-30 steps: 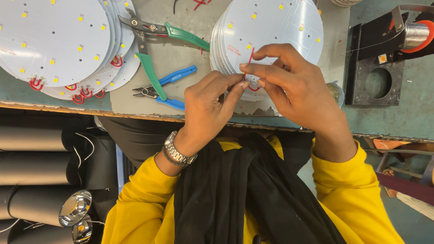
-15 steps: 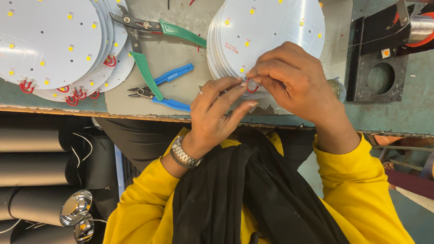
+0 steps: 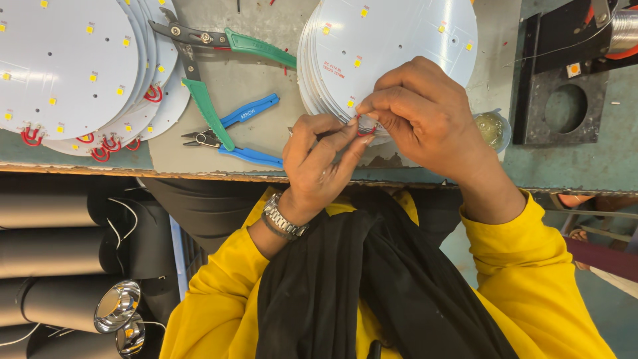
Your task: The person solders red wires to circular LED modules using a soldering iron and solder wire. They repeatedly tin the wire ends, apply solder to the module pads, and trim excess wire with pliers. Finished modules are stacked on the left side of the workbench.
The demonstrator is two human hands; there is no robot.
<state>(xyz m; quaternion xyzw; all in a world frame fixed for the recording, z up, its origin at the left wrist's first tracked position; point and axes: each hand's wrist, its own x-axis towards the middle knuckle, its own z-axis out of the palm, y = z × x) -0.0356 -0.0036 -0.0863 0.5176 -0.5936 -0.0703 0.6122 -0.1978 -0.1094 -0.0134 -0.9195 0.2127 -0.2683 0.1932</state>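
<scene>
Hands meet at the near rim of the right-hand stack of round white LED boards (image 3: 399, 40), just above the bench edge (image 3: 199, 174). Left hand (image 3: 319, 163) is mostly closed, thumb and forefinger pinched on a short red wire (image 3: 364, 130) at the board rim; metal watch (image 3: 284, 218) on that wrist. Right hand (image 3: 425, 116) curled over the same spot, fingertips (image 3: 364, 112) pinched together on the wire end. Can't tell whether the wire is attached to the board; the joint is hidden under the fingers.

Stack rim overhangs toward the person, close to the bench edge, little room below the hands. Just right of the right hand, touching distance: small round dish with yellowish contents (image 3: 492, 127). Beyond it a black plate with a round hole (image 3: 561, 106), near the stack's right rim.

Left of the hands: blue-handled cutters (image 3: 242, 136) lying flat, jaws pointing left, nearest handle just beside the left hand. Green-handled pliers (image 3: 206, 73) lie spread open above them, one handle crossing over the blue tool. Open grey bench (image 3: 266, 80) between pliers and stack.

Far left: second fanned stack of LED boards (image 3: 66, 66) with red wire loops (image 3: 100, 154) along its lower rim, at the bench edge, well apart from the hands.
</scene>
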